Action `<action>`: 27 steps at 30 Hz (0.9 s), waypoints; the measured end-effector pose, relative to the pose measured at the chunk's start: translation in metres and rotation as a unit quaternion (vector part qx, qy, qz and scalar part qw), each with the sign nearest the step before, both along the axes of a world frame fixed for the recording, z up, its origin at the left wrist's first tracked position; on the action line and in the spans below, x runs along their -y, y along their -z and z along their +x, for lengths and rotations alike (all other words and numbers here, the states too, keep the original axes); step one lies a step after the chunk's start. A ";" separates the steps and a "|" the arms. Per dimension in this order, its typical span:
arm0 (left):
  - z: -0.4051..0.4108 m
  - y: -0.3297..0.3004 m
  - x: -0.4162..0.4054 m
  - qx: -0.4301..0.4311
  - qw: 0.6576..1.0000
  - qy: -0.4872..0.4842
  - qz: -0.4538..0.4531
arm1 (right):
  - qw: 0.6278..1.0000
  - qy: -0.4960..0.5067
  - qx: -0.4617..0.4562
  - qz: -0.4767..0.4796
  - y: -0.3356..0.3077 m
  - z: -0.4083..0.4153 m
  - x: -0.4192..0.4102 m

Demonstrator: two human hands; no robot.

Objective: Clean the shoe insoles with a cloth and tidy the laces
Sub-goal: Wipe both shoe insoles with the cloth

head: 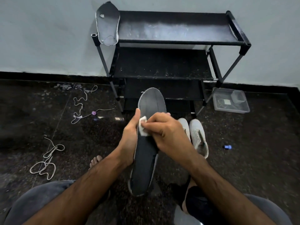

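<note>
My left hand [129, 135] grips the dark insole [146, 143] at its edge, mid-length. My right hand [164, 129] pinches a white cloth [142, 127] against it. The insole looks light and bendy, so it needs support behind the rubbing.

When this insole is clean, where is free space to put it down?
The top shelf of the rack is bare right of the other insole. The floor right of the shoes is mostly free. Laces crowd the left.

Matt grey fabric-faced insole [150, 143], white cloth [142, 127], glossy speckled stone floor [243, 159], dusty black fabric shelf [175, 30] on metal tubes, clear plastic container [230, 101]
</note>
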State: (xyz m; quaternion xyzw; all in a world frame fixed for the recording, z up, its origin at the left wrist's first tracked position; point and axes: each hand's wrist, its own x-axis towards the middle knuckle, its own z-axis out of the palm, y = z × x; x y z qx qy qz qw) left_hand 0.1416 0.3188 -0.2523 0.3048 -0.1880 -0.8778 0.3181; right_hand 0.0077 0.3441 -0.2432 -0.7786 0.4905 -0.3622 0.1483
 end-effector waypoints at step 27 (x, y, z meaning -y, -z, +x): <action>-0.001 0.005 -0.007 0.056 0.992 0.075 -0.084 | 1.000 0.011 0.013 0.015 -0.001 -0.017 0.010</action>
